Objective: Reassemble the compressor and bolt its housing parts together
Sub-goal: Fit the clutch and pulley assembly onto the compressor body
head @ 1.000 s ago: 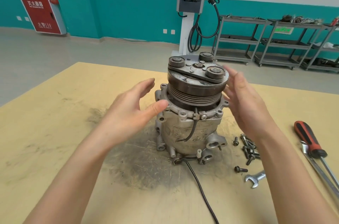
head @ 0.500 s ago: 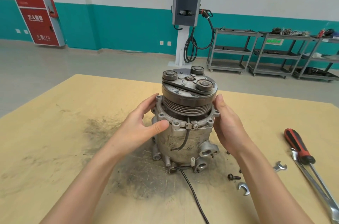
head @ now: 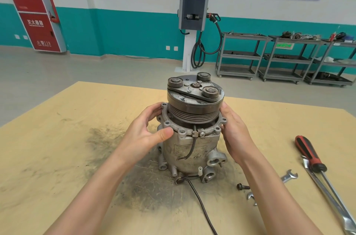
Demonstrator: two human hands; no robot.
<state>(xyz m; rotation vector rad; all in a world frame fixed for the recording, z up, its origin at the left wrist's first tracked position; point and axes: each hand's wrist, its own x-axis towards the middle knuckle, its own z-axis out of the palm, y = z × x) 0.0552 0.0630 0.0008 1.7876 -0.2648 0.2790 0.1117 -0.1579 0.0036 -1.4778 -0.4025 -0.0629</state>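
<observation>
Both hands closed in on the compressor [head: 189, 138] over the last second; they were spread open and hovering off either side of the pulley, and now they've dropped down and wrapped onto the flange ring of the front housing [head: 192, 131]. The compressor stands upright near the middle of the bench [head: 57, 148], clutch pulley [head: 194, 103] on top, sitting on a dark greasy smudge with its black cable [head: 202, 205] trailing toward the camera.

Left hand [head: 146, 134]: fingers curled round the back of the flange, thumb pressed across the front just under it, so a proper grip. Right hand [head: 234, 134]: fingers [head: 224, 108] bent onto the flange edge on the far side, palm against the housing. Can't see the right thumb clearly.

My take on doing this step well: rotate the front housing until its bolt ears line up with the holes in the body below, and keep it flat so it seats evenly instead of cocking on one side. Watch that the wire clamped at the front doesn't get pinched. Only then reach for a bolt [head: 243, 186], which is lying right of the base next to the open-end wrenches [head: 289, 176], with the red-handled screwdriver [head: 310, 154] further out.
</observation>
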